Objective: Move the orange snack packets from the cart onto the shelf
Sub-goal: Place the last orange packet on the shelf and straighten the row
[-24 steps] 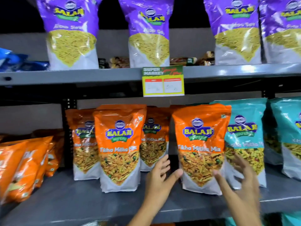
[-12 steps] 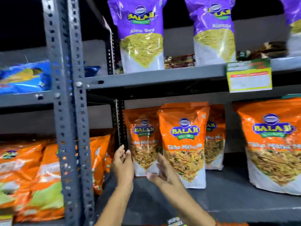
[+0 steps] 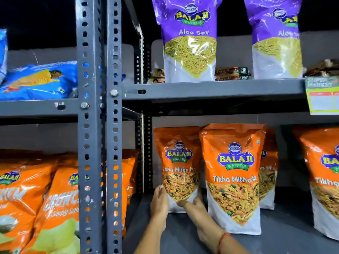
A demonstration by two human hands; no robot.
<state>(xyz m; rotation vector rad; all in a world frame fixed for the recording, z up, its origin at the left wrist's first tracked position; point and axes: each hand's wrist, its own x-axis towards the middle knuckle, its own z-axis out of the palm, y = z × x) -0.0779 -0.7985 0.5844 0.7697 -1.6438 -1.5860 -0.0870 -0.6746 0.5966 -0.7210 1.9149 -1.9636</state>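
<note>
Several orange Tikha Mitha Mix packets stand upright on the grey lower shelf point(image 3: 275, 241). The leftmost orange packet point(image 3: 178, 162) stands at the back by the shelf's left post. My left hand point(image 3: 160, 202) presses its lower left edge and my right hand point(image 3: 194, 204) holds its lower right corner, so both hands clasp its base. A second orange packet point(image 3: 234, 173) stands closer, just right of my right hand. Another orange packet point(image 3: 324, 180) is at the right edge. The cart is out of view.
A perforated grey upright post point(image 3: 99, 125) divides the shelving. Left of it lie orange chip bags point(image 3: 36, 198) and blue bags point(image 3: 38, 79) above. Purple Aloo Sev packets point(image 3: 189, 39) stand on the upper shelf; a price tag point(image 3: 322, 96) hangs at right.
The view has shifted left and closer. Both hands moved from in front of the shelf up to the leftmost orange packet and closed around its base.
</note>
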